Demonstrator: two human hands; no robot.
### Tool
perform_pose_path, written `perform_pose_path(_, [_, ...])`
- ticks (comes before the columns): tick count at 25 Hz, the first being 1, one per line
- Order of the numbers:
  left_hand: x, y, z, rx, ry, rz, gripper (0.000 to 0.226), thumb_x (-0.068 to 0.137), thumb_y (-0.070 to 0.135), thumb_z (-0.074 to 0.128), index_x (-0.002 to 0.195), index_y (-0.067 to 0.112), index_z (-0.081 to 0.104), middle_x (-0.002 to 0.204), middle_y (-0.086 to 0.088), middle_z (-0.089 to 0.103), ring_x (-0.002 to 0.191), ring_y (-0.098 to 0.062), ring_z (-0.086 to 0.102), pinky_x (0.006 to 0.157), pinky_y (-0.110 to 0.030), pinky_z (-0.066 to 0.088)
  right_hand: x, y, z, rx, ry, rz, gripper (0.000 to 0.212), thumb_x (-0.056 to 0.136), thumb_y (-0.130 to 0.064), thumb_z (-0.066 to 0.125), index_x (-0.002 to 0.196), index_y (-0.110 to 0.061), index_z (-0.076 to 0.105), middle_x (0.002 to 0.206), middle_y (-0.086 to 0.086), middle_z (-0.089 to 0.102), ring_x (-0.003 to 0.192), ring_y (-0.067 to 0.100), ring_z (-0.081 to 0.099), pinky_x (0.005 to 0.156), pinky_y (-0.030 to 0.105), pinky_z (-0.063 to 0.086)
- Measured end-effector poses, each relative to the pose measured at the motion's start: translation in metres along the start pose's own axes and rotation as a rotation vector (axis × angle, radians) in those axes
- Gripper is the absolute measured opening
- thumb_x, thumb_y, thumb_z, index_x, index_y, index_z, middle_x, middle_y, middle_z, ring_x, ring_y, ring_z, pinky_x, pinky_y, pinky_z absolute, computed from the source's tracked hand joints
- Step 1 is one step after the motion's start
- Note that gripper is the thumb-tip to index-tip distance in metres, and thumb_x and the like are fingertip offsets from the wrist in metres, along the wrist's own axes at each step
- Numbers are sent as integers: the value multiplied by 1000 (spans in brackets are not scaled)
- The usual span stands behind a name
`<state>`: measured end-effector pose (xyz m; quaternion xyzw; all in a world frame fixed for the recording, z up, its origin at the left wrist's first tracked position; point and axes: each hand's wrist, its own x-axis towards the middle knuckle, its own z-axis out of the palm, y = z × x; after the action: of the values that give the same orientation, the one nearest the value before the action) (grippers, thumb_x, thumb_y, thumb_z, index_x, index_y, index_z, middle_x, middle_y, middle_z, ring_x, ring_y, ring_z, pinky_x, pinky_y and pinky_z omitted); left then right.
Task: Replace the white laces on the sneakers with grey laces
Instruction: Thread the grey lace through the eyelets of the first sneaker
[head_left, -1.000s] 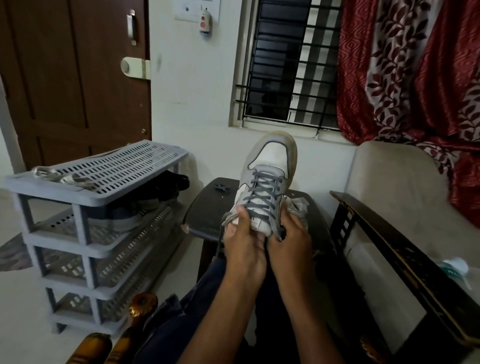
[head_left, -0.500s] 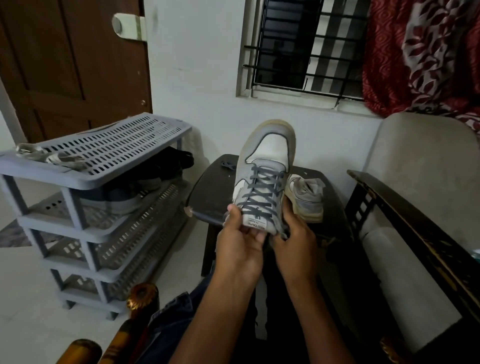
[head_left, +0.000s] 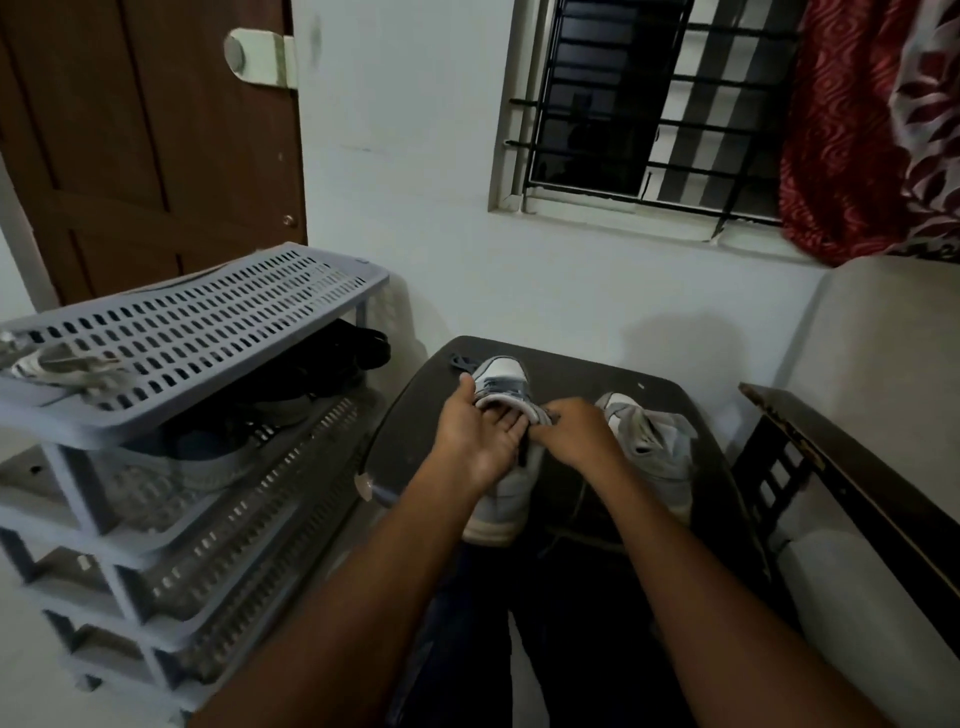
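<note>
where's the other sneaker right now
In the head view the second sneaker lies on the dark table, just right of the right hand.

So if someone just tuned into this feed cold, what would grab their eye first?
Probably both hands meeting mid-frame on the sneaker lying on the dark table: the left hand holds its collar, the right hand pinches the grey lace. Next, the second sneaker just right of them, and the grey slotted shoe rack filling the left.
</note>
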<state>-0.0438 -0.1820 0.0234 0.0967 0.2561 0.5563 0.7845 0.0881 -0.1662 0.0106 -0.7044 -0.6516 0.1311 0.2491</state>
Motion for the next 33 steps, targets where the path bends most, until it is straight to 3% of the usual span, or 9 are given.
perform_pose_path(3, [18, 0, -19, 122, -16, -82, 49, 105, 34, 39, 130, -7, 46, 143, -30, 42, 130, -39, 47, 104, -42, 42, 22, 26, 16, -42, -163, -10, 40, 83, -37, 67, 55, -15, 48, 56, 1, 48, 59, 17, 49, 58, 32, 37])
perform_pose_path(6, [23, 22, -49, 292, 18, 110, 25, 102, 16, 42, 118, 0, 54, 119, -26, 61, 84, -31, 71, 72, -33, 60, 24, 45, 21, 63, -169, -31, 21, 93, -29, 58, 80, -16, 68, 60, -3, 54, 58, 11, 51, 61, 25, 40])
perform_pose_path(9, [36, 58, -74, 1028, 245, 369, 17, 98, 18, 55, 110, 9, 63, 92, -11, 67, 71, -29, 70, 59, -33, 58, 27, 33, -4, 211, -60, -57, 22, 99, -15, 48, 109, -13, 68, 64, -6, 57, 49, -2, 48, 53, 15, 35])
perform_pose_path(12, [39, 63, -91, 1718, 206, 86, 35, 99, 36, 53, 94, 5, 69, 83, -12, 70, 78, -30, 72, 59, -32, 58, 26, 8, -34, 318, -57, -55, 23, 99, -12, 46, 104, -17, 68, 70, -4, 60, 45, 1, 45, 49, 18, 33])
perform_pose_path(17, [44, 54, -84, 1612, 126, -37, 31, 97, 25, 60, 80, 0, 68, 56, -7, 66, 40, -12, 58, 39, -19, 46, 14, -42, -41, 361, -165, -153, 23, 97, -3, 47, 100, -9, 69, 76, 2, 64, 46, 3, 53, 45, 15, 44])
perform_pose_path(21, [64, 57, -86, 1697, 154, 44, 22, 92, 19, 66, 110, 8, 60, 101, -15, 70, 70, -21, 68, 54, -31, 56, 13, -62, -25, 439, -131, -167, 22, 95, 1, 50, 109, -3, 68, 85, 7, 68, 67, 11, 64, 62, 18, 55])
perform_pose_path(23, [67, 55, -91, 1585, 82, 10, 32, 93, 8, 62, 125, 9, 58, 102, -14, 69, 70, -21, 69, 52, -26, 54, 11, -60, -15, 140, -237, -217, 25, 94, -7, 56, 114, -13, 69, 105, 3, 71, 88, 13, 66, 77, 19, 50])
perform_pose_path(26, [65, 52, -100, 1524, 1, -32, 25, 93, -5, 56, 114, 4, 66, 78, -12, 68, 59, -20, 66, 49, -25, 53, 9, -41, -1, -200, -367, -230, 27, 92, -12, 60, 115, -22, 71, 121, -1, 67, 108, 15, 62, 90, 19, 45])
perform_pose_path(33, [43, 67, -67, 1876, 97, 198, 27, 93, 13, 63, 67, 9, 68, 56, -2, 62, 39, -8, 52, 42, -16, 44, 7, -2, 13, 25, -254, -177, 24, 88, -7, 63, 105, -22, 72, 93, -3, 72, 75, 3, 66, 64, 5, 44])
